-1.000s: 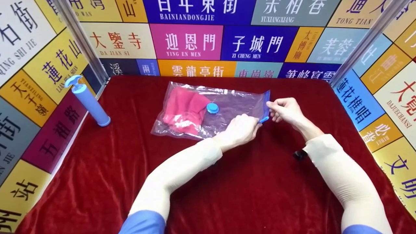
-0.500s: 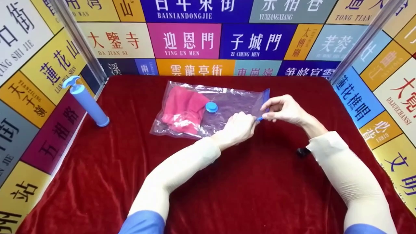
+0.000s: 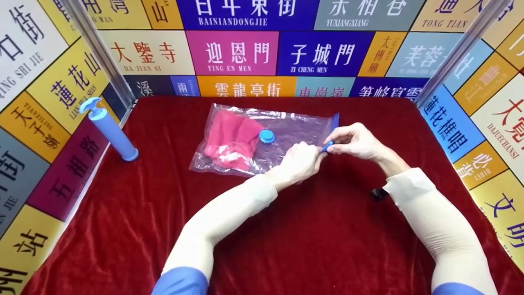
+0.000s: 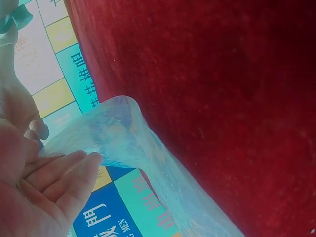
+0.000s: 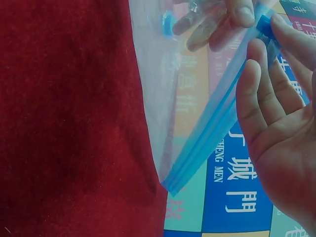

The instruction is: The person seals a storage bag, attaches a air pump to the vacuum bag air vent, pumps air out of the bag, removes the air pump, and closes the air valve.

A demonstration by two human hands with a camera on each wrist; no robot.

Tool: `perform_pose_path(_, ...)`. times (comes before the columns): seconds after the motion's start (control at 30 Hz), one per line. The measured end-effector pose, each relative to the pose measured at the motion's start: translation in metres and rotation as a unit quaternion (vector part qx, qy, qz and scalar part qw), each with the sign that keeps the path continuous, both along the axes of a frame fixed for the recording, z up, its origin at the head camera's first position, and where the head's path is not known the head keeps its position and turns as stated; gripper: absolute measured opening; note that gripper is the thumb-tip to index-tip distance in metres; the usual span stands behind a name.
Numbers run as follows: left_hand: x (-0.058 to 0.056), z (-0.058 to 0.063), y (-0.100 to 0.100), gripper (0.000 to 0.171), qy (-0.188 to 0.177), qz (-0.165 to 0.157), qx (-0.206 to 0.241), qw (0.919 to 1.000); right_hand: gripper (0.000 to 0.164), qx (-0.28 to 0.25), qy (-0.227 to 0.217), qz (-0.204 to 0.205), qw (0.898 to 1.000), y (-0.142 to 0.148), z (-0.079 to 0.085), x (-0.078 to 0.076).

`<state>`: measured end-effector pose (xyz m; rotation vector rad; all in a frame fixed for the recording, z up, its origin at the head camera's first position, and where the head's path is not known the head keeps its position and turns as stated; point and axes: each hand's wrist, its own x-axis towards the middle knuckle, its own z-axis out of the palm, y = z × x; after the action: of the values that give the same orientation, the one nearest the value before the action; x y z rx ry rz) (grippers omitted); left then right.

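A clear plastic vacuum storage bag [image 3: 305,123] lies on the red cloth, with a folded pink cloth [image 3: 233,133] inside and a round blue valve [image 3: 267,136] on top. My left hand [image 3: 299,162] grips the bag near the close end of its blue zip edge [image 5: 212,118]. Just right of it, my right hand [image 3: 356,141] pinches the small blue zip slider [image 3: 327,146] between thumb and index finger. In the right wrist view the other fingers lie beside the lifted zip edge. The left wrist view shows the bag's clear film [image 4: 123,131] raised beside the left hand.
A blue hand pump [image 3: 112,131] stands at the left, leaning in view. A small black object [image 3: 378,194] lies by the right sleeve. Red velvet cloth [image 3: 286,237] covers the table, and panels with printed characters [image 3: 235,53] enclose its back and sides.
My right hand has moved left and nearer, from the zip edge to the blue slider, which it now pinches. The slider end has shifted slightly left. My left hand keeps its grip on the bag.
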<state>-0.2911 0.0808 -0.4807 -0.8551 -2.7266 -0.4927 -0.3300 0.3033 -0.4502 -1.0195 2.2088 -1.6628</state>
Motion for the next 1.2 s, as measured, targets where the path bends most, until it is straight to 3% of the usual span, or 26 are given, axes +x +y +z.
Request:
perform_pose_path(0.17,0.002,0.002,-0.002,0.030,0.040,-0.001,0.039,0.9984,0.019,-0.010,0.035,-0.008,0.999,-0.003,0.001,0.004)
perform_pose_path(0.33,0.001,0.003,-0.003,0.032,0.070,-0.002,0.055,0.9960,0.021,0.018,0.102,-0.014,0.994,-0.007,0.005,0.007)
perform_pose_path(0.7,0.002,0.002,-0.004,0.031,0.072,-0.008,0.045,0.9964,0.019,0.077,0.228,-0.033,0.970,-0.016,0.016,0.019)
perform_pose_path(1.2,0.003,0.002,-0.005,0.029,0.062,-0.010,0.041,0.9972,0.015,0.111,0.235,-0.023,0.965,-0.011,0.015,0.010)
